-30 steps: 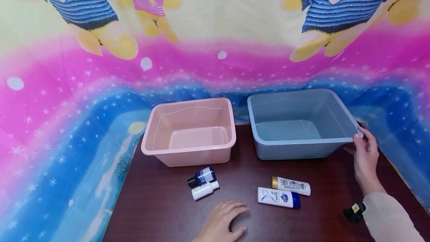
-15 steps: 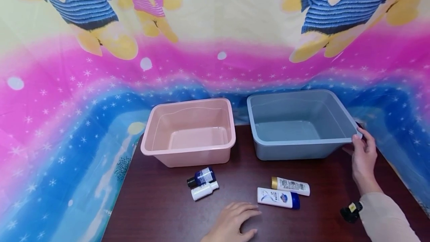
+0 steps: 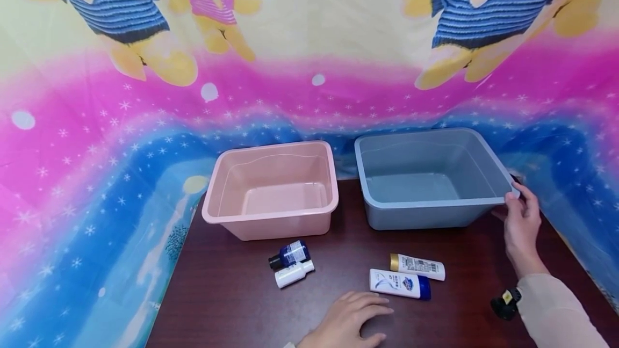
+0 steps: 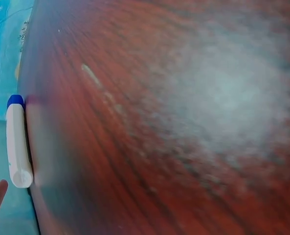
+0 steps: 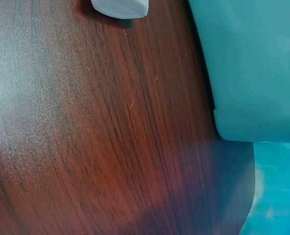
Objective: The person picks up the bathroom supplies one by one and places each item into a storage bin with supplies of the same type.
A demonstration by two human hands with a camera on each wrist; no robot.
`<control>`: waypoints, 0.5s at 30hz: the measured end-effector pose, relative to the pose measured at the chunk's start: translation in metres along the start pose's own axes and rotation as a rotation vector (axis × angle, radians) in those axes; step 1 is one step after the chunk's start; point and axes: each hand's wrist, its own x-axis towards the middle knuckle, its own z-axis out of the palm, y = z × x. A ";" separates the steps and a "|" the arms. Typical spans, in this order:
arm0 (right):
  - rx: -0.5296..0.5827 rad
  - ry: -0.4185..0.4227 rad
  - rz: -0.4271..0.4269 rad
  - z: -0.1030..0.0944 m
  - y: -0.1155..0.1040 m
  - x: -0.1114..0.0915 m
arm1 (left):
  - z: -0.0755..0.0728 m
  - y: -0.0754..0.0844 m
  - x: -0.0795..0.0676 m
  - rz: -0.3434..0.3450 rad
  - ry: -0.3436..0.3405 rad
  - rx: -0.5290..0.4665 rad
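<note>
R hand (image 3: pixel 523 230) has thumb + fingers pinching the near R corner of the blue-grey bin (image 3: pixel 420 217), so the bin is right at its fingertips and runs off to that hand's L, upright on the dark wood table (image 3: pixel 232 305). L hand (image 3: pixel 350 320) holds nothing: fingers loosely extended, slightly bent, low over the table (can't tell if it's touching the wood). Just past its fingertips, a bit to the R, is the white tube w/ blue cap (image 3: pixel 398 283), lying flat, cap end pointing R; right behind that, farther from the L hand, lies the white bottle w/ gold cap (image 3: pixel 419 266), cap end toward L. Ahead and L of the L hand are 2 more, side by side on their sides: small white bottle (image 3: pixel 293 274) nearer, dark blue bottle w/ black cap (image 3: pixel 295 252) just beyond. Pink bin (image 3: pixel 280 227) sits upright farther out, past those two, w/ a gap btwn it and the blue-grey one. Below the R hand, at its pale sleeve (image 3: pixel 561 310), is a small black device (image 3: pixel 505 304). Beyond both hands and bins hangs the printed cloth (image 3: pixel 309 42), pink/blue w/ bears in striped tops.
</note>
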 end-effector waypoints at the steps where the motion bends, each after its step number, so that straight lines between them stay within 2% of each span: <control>1: 0.003 0.000 -0.001 0.000 0.000 0.000 | 0.000 0.000 0.001 -0.001 -0.013 -0.012; 5: 0.018 0.005 -0.009 0.000 0.001 -0.001 | 0.001 0.002 0.007 0.006 -0.033 -0.034; 15: 0.013 0.046 -0.028 0.004 0.002 -0.001 | 0.007 0.002 0.020 0.040 0.048 0.027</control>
